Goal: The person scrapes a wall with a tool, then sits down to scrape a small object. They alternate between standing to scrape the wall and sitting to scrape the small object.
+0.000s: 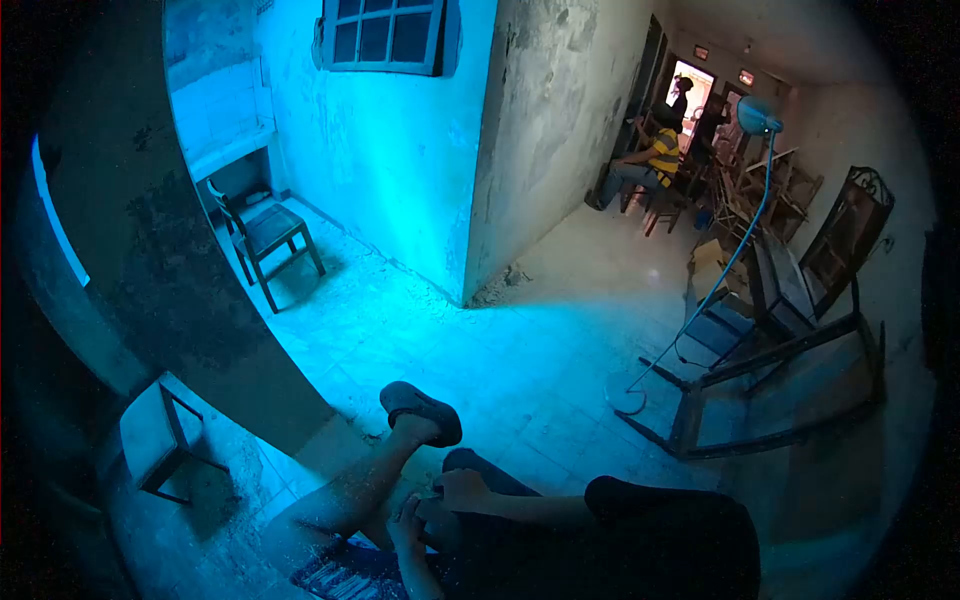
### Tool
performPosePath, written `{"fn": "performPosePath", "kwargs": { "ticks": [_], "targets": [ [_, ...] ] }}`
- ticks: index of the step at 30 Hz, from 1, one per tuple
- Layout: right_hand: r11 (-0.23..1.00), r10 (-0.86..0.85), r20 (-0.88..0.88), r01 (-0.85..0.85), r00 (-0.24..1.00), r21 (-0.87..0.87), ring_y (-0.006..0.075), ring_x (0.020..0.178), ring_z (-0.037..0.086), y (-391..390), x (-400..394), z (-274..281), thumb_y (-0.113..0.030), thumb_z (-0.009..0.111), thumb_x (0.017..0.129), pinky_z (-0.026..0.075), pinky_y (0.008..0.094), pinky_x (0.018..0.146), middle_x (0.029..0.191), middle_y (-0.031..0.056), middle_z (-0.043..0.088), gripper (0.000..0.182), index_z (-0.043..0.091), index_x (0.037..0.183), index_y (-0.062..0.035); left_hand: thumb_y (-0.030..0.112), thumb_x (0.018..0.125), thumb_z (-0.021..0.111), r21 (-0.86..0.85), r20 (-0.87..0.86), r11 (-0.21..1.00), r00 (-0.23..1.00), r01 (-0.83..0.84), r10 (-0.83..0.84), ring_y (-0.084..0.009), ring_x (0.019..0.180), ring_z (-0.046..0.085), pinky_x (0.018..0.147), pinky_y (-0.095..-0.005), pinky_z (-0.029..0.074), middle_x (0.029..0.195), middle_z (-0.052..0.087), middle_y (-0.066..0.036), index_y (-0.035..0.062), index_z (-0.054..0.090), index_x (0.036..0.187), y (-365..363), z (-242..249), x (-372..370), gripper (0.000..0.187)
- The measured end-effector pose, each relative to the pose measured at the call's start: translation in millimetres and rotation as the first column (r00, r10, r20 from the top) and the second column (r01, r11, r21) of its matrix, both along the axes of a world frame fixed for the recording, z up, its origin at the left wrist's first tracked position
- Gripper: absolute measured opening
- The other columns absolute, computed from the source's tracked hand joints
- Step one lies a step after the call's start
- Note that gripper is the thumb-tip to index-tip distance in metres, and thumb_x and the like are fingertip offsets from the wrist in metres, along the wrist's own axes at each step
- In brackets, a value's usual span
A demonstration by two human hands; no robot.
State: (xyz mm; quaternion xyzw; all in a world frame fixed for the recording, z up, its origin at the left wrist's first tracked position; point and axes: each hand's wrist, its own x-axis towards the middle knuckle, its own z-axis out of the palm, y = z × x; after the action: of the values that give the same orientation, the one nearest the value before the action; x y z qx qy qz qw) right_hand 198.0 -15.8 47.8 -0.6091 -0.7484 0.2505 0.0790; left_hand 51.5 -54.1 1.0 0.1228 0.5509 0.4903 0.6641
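In dim blue light, my right hand (464, 491) is closed at the end of a forearm that comes in from the dark sleeve (625, 498). Close beside it, my left hand (406, 526) has its fingers bent inward. Both hands are close together over my lap; what lies between the fingers is too small and dark to make out. My bare leg (352, 492) stretches out past them, with a dark sandal (424, 411) on the foot. Dark patterned cloth (350, 574) lies under the left forearm.
A wooden chair (268, 232) stands by the wall corner (468, 290); a stool (158, 440) is at lower left. At right are a standing lamp (758, 116), a dark frame (780, 440) and piled furniture. A person in a striped shirt (662, 152) sits far back, others beyond.
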Motion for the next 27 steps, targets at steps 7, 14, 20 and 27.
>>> {"fn": "performPosePath", "kwargs": {
  "ticks": [7, 14, 20, 27],
  "targets": [
    [0.999, 0.034, -0.015, -0.034, 0.999, 0.03, 0.0295, 0.074, 0.058, -2, 3, 11, -0.034, 0.058, 0.063, 0.046, 0.0417, 0.063, 0.087, 0.0126, 0.057, 0.035, 0.058, 0.087, -0.008, 0.012, 0.074, 0.058, -0.014, -0.102, 1.0, 0.995, 0.0, -0.001, -0.0176, 0.082, 0.052, 0.058, -0.0281, 0.043, 0.097, 0.054, -0.008, 0.0068, 0.056, 0.101, 3, -1, 1, 0.027],
    [0.997, -0.026, -0.218, 0.04, 0.976, 0.058, 0.03, 0.078, 0.056, -1, 2, 10, -0.031, 0.061, 0.064, 0.045, 0.039, 0.067, 0.092, 0.013, 0.054, 0.045, 0.052, 0.103, -0.0118, 0.011, 0.074, 0.058, -0.001, 0.049, 0.997, 0.996, -0.077, 0.077, -0.019, 0.084, 0.052, 0.059, -0.0297, 0.045, 0.099, 0.053, -0.006, 0.0059, 0.052, 0.106, 2, 33, 7, 0.033],
    [0.981, 0.1, -0.307, -0.043, 0.946, 0.189, 0.0289, 0.081, 0.055, 4, 12, -15, -0.024, 0.061, 0.067, 0.044, 0.038, 0.069, 0.092, 0.013, 0.054, 0.038, 0.052, 0.102, -0.0112, 0.013, 0.078, 0.051, 0.134, -0.299, 0.989, 0.954, 0.066, -0.024, -0.0213, 0.09, 0.052, 0.068, -0.0353, 0.044, 0.103, 0.053, -0.008, 0.0041, 0.051, 0.107, 6, -42, -9, 0.03],
    [0.987, 0.035, -0.329, 0.018, 0.944, 0.158, 0.027, 0.08, 0.054, 16, 32, -32, -0.029, 0.063, 0.068, 0.042, 0.0362, 0.073, 0.084, 0.0116, 0.056, 0.031, 0.058, 0.09, -0.0084, 0.023, 0.083, 0.045, 0.027, -0.033, 0.998, 0.997, -0.065, 0.066, -0.0226, 0.1, 0.046, 0.07, -0.0334, 0.041, 0.109, 0.051, -0.008, 0.0034, 0.048, 0.111, 5, 26, 1, 0.035]
  ]
}}
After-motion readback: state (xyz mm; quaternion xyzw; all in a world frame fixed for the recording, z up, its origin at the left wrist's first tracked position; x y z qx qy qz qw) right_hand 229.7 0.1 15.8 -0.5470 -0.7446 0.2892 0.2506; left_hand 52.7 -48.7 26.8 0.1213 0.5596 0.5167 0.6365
